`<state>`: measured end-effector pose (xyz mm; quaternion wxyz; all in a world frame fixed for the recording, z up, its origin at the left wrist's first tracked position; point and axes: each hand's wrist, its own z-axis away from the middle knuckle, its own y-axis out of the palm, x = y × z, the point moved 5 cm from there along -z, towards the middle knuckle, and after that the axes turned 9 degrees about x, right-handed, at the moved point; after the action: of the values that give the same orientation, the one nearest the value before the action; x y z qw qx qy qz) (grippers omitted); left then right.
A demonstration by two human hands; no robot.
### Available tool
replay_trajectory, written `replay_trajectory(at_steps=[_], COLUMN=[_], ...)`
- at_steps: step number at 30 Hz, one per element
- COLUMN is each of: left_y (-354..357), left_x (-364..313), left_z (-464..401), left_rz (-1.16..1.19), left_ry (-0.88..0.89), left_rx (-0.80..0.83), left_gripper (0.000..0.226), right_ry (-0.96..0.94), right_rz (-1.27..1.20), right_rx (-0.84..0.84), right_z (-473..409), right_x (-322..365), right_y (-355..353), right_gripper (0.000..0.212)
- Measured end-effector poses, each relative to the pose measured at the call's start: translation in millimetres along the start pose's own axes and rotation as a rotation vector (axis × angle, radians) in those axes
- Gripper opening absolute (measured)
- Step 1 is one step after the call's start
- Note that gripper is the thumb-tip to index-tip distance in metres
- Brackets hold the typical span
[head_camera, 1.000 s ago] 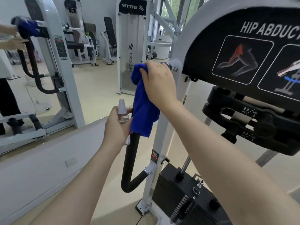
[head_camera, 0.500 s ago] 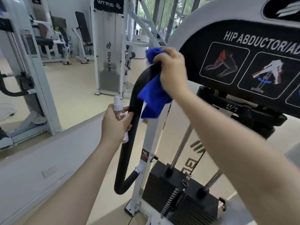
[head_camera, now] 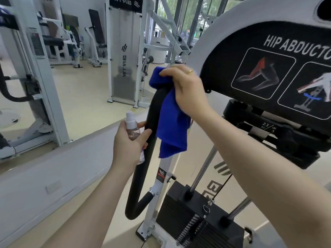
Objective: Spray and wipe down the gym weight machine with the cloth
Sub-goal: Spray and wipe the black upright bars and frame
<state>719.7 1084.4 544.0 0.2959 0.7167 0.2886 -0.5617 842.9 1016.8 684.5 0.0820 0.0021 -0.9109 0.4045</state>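
The hip abductor machine fills the right side, with a black padded handle bar (head_camera: 145,178) curving down its white upright. My right hand (head_camera: 186,92) grips a blue cloth (head_camera: 172,129) against the top of that bar, and the cloth's loose end hangs down beside it. My left hand (head_camera: 128,142) holds a small clear spray bottle (head_camera: 132,128) with a white cap just left of the bar, fingertips touching the padding.
The black weight stack (head_camera: 195,217) with its chrome guide rods sits low at the right. A white ledge (head_camera: 53,178) and a wall mirror run along the left, reflecting other white machines. The machine's black placard (head_camera: 265,58) is overhead at the right.
My right hand with the cloth has slid down the top of the handle bar a little since half a second ago. The left hand still holds the bottle by the bar.
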Motion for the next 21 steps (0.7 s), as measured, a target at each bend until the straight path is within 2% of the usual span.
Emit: replay_trajectory(at_steps=[2, 4, 5, 7, 10, 12, 14, 16, 20, 21], left_y=[0.7, 0.1, -0.3, 0.5, 2.7, -5.8, -21.0, -33.1, -50.4, -55.0], left_x=[-0.3, -0.5, 0.2, 0.4, -1.4, -1.1, -0.1, 1.0, 11.4, 16.6], left_z=[-0.3, -1.2, -1.0, -0.8, -0.8, 4.8, 12.5, 18.6, 25.1, 28.5], left_rz=[0.019, 0.001, 0.001, -0.016, 0.128, 0.123, -0.069, -0.182, -0.328, -0.357], left_ry=[-0.002, 0.001, 0.004, -0.005, -0.031, 0.002, 0.066, 0.113, 0.113, 0.105], left_rx=[0.018, 0.019, 0.009, -0.002, 0.051, 0.014, -0.078, -0.097, -0.087, -0.081], left_gripper=[0.02, 0.02, 0.021, 0.022, 0.022, 0.024, 0.024, 0.027, 0.022, 0.023], right_ry=[0.239, 0.331, 0.297, 0.047, -0.386, -0.516, -0.582, -0.6, -0.384, -0.359], right_rz=[-0.093, -0.09, -0.073, -0.039, 0.17, 0.365, 0.51, 0.576, 0.587, 0.587], right_rx=[-0.038, -0.035, -0.04, -0.034, 0.154, 0.251, 0.291, 0.233, -0.002, -0.002], right_z=[-21.1, -25.2, -22.0, -6.8, 38.7, 63.8, 65.4, 50.3, 43.2, 59.5], right_x=[-28.6, -38.8, -32.2, 0.2, 44.8, 49.6, 46.0, 46.4, 48.9, 48.0], right_y=[-19.5, -21.7, -18.9, -6.9, 33.5, 49.1, 47.8, 39.1, 46.4, 63.3], right_gripper=[0.037, 0.037, 0.037, 0.032, 0.022, 0.025, 0.024, 0.024, 0.021, 0.017])
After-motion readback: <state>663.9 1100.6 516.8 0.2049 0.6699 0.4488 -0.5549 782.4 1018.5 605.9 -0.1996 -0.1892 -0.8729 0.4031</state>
